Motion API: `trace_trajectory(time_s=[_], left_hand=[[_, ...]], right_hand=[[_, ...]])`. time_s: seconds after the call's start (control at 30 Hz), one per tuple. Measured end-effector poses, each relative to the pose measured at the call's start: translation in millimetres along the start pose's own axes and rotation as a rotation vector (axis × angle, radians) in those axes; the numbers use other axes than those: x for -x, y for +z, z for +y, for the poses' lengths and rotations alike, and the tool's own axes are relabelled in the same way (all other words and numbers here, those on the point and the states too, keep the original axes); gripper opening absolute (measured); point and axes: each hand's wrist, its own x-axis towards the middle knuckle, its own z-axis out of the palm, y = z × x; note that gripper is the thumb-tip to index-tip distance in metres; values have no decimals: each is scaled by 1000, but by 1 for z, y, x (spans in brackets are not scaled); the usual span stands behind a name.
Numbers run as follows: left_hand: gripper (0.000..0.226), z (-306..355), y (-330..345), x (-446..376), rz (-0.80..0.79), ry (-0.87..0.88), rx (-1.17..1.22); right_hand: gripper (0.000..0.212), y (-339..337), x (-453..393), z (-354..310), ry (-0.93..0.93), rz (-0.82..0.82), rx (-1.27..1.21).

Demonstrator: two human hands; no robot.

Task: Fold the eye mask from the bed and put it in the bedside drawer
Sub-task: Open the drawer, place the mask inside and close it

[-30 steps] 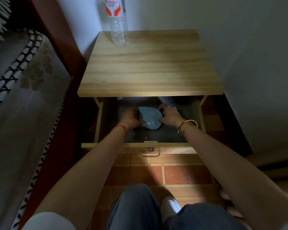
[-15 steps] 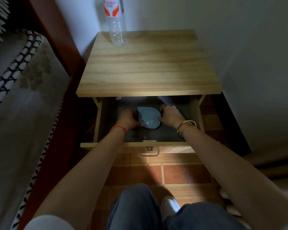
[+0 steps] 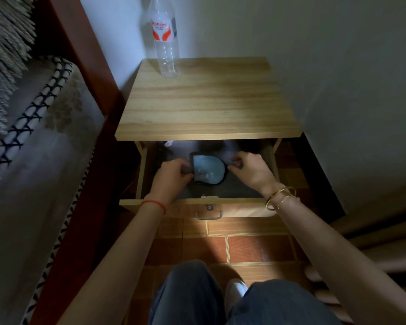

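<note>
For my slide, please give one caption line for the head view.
Both hands set the folded blue eye mask in the open bedside drawer.

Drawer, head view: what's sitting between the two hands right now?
In the head view, the folded blue eye mask lies on the drawer floor between the left hand and right hand.

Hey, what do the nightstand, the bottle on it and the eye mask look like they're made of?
Nightstand: light wood or wood-look laminate, matte, with straight grain lines; which one I cannot tell.
Bottle: clear thin plastic, glossy, see-through with ribbed walls and a red and white label.
Eye mask: soft fabric, pale blue face with dark edging, no shine; folded flat in the drawer.
</note>
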Motion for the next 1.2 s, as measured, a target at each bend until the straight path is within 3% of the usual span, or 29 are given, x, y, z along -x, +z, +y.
trace_trajectory(time_s=[0.2,0.33,0.53,0.7,0.83,0.97,1.1,1.2], left_hand=[[27,17,-12,43,225,112,61],[19,26,-23,71,345,210,31],[4,22,-19,106,189,89,-10],[12,11,1,120,89,41,-50],[17,4,13,121,78,26,-37],[16,0,20,118,103,26,-33],[15,-1,23,117,182,51,-5],[13,2,20,114,220,50,11]], right_hand=[[21,-9,35,-10,-147,205,-44],[13,-18,60,-19,-223,260,-101],[14,-20,103,-27,-329,245,-90],[39,-5,128,-16,-292,198,137],[33,3,130,-8,-337,215,207],[45,11,125,-2,-243,152,291],[40,14,122,-3,-229,255,383],[51,10,118,-8,-184,323,356]])
